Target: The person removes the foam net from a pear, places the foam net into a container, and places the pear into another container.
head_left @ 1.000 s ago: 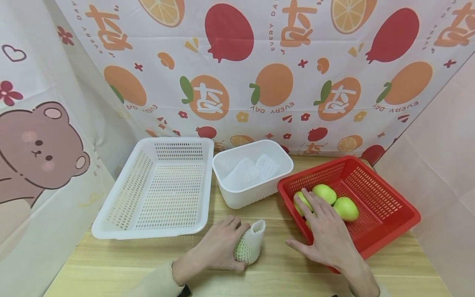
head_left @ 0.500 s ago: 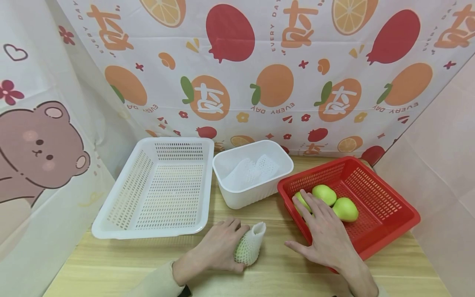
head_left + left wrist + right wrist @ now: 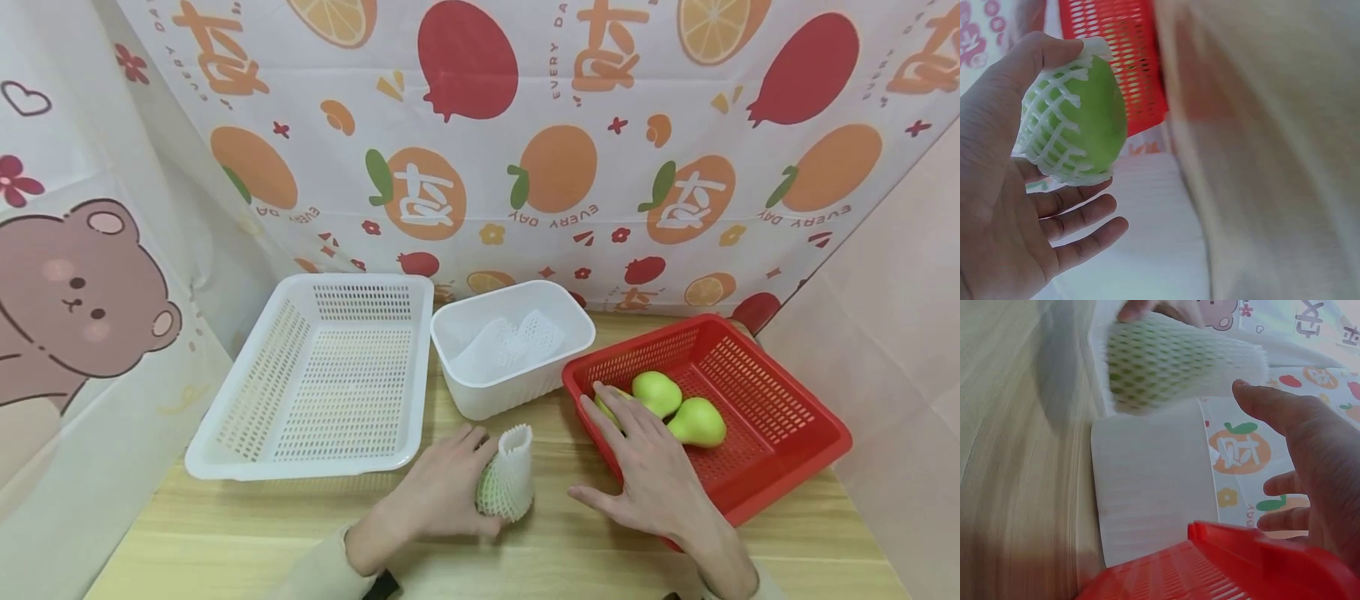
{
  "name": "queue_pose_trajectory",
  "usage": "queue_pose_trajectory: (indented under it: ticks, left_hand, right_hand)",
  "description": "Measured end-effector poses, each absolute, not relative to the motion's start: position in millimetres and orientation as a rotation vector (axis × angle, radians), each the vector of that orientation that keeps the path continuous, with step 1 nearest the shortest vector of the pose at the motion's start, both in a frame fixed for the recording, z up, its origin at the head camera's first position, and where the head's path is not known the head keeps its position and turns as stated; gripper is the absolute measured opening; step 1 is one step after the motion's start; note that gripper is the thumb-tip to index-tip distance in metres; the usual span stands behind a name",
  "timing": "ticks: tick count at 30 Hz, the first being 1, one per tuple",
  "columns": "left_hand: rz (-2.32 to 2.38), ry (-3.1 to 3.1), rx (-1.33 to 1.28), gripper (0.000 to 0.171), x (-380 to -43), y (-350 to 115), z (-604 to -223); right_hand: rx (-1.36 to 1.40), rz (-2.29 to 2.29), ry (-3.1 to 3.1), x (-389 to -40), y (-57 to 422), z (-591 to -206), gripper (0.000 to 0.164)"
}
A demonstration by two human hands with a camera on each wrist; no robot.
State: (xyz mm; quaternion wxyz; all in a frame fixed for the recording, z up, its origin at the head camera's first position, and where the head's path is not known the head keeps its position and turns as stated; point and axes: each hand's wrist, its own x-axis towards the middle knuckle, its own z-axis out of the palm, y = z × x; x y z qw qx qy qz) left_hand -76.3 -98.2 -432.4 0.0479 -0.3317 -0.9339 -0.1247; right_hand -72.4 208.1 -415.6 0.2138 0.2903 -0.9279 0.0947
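My left hand (image 3: 450, 487) grips a green pear (image 3: 1100, 115) in a white foam net sleeve (image 3: 510, 479), thumb on one side and fingers on the other. The sleeve's narrow open end points up, and in the left wrist view part of the pear's green skin is bare. It is held close over the table, in front of the white tub. My right hand (image 3: 648, 467) reaches over the near left rim of the red basket (image 3: 780, 492), fingers spread and thumb out to the left, holding nothing. Under and beyond its fingers lie several yellow-green pears (image 3: 699, 422), one partly hidden by the hand.
A white perforated basket (image 3: 345, 392) stands at the left on the wooden table (image 3: 300, 533). Between the two baskets is a white tub (image 3: 517, 387) with foam net sleeves (image 3: 498, 346) inside. Printed cloth (image 3: 555, 175) hangs behind, with cloth walls at both sides.
My left hand has raised the sleeved pear a little and turned it more upright. The right hand has shifted slightly left over the basket rim.
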Motion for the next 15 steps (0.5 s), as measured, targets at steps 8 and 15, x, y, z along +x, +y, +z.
queue_pose_trajectory:
  ticks: [8,15]
  left_hand:
    - [-0.679,-2.812,-0.914,0.1,-84.8,-94.3,-408.9]
    - [-0.882,-2.707,-0.895,0.097,-95.4,-88.4,-401.0]
  right_hand:
    - [0.843,0.347,-2.565,-76.1,197.2,-412.0,0.107]
    - [0.855,0.473,-2.592,-73.5,181.6,-403.4,0.102]
